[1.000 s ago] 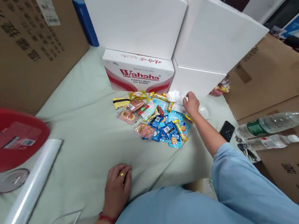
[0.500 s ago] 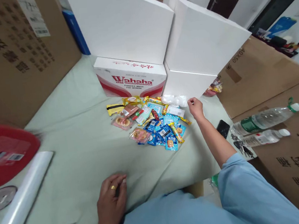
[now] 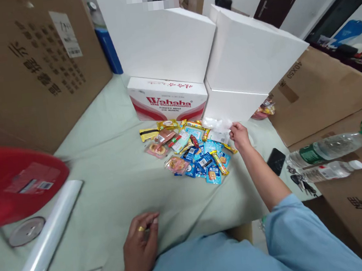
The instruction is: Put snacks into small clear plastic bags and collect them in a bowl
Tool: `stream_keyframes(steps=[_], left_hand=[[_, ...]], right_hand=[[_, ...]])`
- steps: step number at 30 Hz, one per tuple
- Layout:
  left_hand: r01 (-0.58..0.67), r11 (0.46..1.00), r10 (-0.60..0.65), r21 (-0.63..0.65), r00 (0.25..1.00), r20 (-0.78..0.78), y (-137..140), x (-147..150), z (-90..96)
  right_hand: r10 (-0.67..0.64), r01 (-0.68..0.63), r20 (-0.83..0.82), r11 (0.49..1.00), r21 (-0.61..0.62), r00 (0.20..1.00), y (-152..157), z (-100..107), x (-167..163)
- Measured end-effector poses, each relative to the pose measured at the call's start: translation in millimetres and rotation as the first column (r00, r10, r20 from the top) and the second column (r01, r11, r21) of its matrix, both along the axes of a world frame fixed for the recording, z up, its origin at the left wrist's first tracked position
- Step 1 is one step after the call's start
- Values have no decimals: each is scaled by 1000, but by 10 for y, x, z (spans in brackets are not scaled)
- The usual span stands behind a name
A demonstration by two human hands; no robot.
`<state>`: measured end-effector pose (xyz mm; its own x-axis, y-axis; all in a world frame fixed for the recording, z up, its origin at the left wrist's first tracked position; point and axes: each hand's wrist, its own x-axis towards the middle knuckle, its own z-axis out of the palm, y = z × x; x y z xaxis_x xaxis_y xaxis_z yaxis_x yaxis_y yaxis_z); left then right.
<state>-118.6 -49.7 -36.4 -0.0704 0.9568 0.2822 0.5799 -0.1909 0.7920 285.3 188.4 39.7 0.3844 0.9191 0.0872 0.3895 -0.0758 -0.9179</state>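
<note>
My right hand (image 3: pixel 240 136) pinches the right end of a crumpled, translucent white plastic bag (image 3: pixel 217 124). This bag lies along the back of a heap of small packaged snacks. Blue snack packets (image 3: pixel 205 162) fill the front of the heap, with a thin yellow stick packet (image 3: pixel 219 163) on top. Pink-and-clear packets (image 3: pixel 176 165) and a yellow packet with a dark band (image 3: pixel 149 134) lie on its left side. Near the table's front edge rests my left hand (image 3: pixel 142 238), loosely closed, thumb against the fingertips, with nothing visible in it. It is apart from the snacks.
Behind the heap stand a Wahaha carton (image 3: pixel 169 100) and tall white boxes (image 3: pixel 162 47). On the right are a phone (image 3: pixel 276 161), keys (image 3: pixel 303 184) and water bottles (image 3: pixel 334 147). A red plastic object (image 3: pixel 18 183) and a shiny roll (image 3: pixel 46 244) lie left.
The view has shifted, so everything sits a little further right. My right hand has drawn the plastic bag's end up and stretched it out. My left hand stays on the table.
</note>
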Motion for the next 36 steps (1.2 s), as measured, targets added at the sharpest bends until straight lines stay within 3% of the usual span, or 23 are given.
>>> stream_keyframes(steps=[3, 5, 7, 9, 12, 16, 19, 22, 24, 28, 32, 34, 36], left_hand=[[63, 988, -35, -143, 982, 187, 115, 115, 115], [152, 969, -82, -192, 940, 331, 228, 233, 217], [220, 957, -127, -187, 902, 412, 346, 381, 321], [258, 952, -161, -163, 878, 450, 451, 559, 404], [310, 944, -218, -114, 846, 487, 581, 856, 442], [312, 939, -204, -147, 845, 494, 750, 1124, 329], [323, 929, -183, -181, 825, 534, 871, 1070, 235], [453, 862, -199, -228, 716, 669, 942, 874, 219], [475, 835, -145, -279, 678, 721, 949, 772, 246], [408, 871, -160, -273, 762, 628, 886, 793, 316], [399, 915, -341, -68, 850, 402, 827, 943, 349], [409, 913, -383, -7, 861, 334, 833, 973, 350], [399, 917, -359, -26, 850, 387, 858, 966, 340]], right_hand=[[48, -62, -248, 997, -50, 968, -558, -45, -147], [64, -113, -539, 992, -59, 840, -922, -117, -315], [26, -104, -717, 993, -64, 696, -1217, -206, -530], [-33, -41, -712, 995, -87, 702, -1428, -286, -769], [-50, -4, -574, 996, -93, 817, -1623, -348, -1111], [106, -184, -489, 976, -115, 866, -1734, -310, -1358], [95, -185, -503, 974, -132, 859, -1712, -236, -1319], [31, -190, -634, 964, -185, 772, -1649, -178, -1169], [-4, -230, -715, 946, -230, 699, -1626, -169, -1084], [-27, -247, -745, 935, -254, 666, -1643, -210, -1070], [-10, -292, -774, 923, -251, 633, -1661, -246, -1143], [-9, -312, -790, 916, -253, 613, -1655, -253, -1143], [-11, -324, -797, 910, -258, 603, -1649, -263, -1116]])
